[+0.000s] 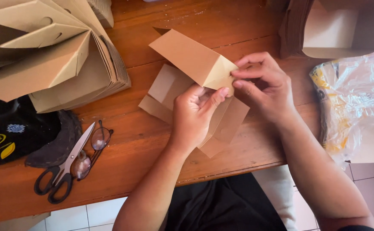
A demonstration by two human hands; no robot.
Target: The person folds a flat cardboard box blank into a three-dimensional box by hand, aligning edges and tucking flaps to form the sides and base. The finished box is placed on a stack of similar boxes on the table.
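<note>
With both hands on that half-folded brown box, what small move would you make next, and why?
Probably press the raised flap's corner crease flat. The left hand and right hand pinch the box where its pale inner fold meets the brown panel, and that flap stands up from the table while the rest lies flat. The fold looks only half set.

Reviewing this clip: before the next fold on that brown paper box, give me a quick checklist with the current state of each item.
1. Both hands on the brown paper box: ok; left hand and right hand pinch one corner.
2. Corner flap creased flat: cannot tell.
3. Box resting on the wooden table: ok.
4. Scissors and glasses apart from the hands: ok.
5. Stack of folded boxes apart from the work: ok.
</note>
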